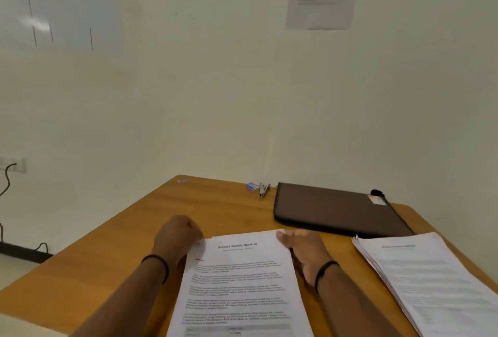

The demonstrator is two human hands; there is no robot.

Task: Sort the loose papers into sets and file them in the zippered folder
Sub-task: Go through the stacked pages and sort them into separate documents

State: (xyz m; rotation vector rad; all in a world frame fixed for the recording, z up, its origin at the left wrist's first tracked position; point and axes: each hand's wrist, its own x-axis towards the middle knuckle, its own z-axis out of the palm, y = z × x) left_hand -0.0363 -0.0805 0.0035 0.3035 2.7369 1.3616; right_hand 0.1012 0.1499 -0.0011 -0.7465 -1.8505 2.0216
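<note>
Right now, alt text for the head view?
A person's left hand pinches the top left corner of a printed paper set on a wooden table, with the right hand at the set's right edge. A closed brown zippered folder lies behind, a second paper stack at right, a stapler near the wall.

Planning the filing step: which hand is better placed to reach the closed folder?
Probably the right hand: it lies at the paper set's right edge, nearest the brown zippered folder. The left hand is on the far side.

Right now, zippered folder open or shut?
Shut: the brown zippered folder lies flat on the desk, cover down, no papers showing inside.
</note>
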